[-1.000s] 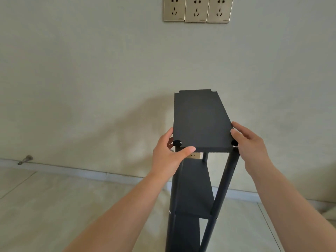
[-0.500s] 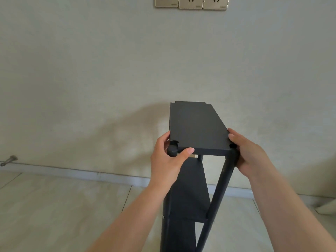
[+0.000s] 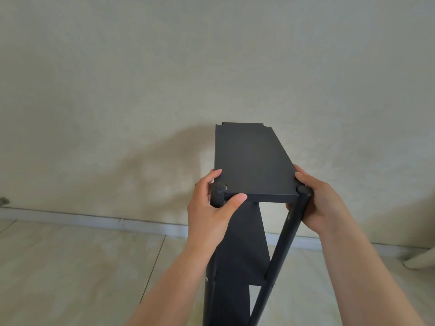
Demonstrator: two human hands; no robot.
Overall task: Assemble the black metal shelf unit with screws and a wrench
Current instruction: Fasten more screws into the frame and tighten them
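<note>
The black metal shelf unit stands upright before the wall. Its top panel (image 3: 251, 161) lies flat between two near posts. My left hand (image 3: 211, 208) grips the near left post (image 3: 217, 194) at its top, thumb on the panel's front edge and fingers on the left edge. My right hand (image 3: 317, 203) wraps the near right post (image 3: 292, 222) just under the panel, fingertips on the panel's right edge. A lower shelf (image 3: 244, 250) shows beneath. Small screws (image 3: 273, 286) sit on the posts at that shelf. No wrench is in view.
A pale wall (image 3: 141, 90) rises right behind the unit, with a grey skirting board (image 3: 94, 220) along its foot. Light floor tiles (image 3: 70, 278) spread to the left. A pale object's edge (image 3: 419, 260) shows at the far right, and a small metal piece (image 3: 3, 201) at the far left.
The view has tilted down, so the wall sockets have left the top of the frame. The top panel has settled level with the post tops. Both hands keep their hold.
</note>
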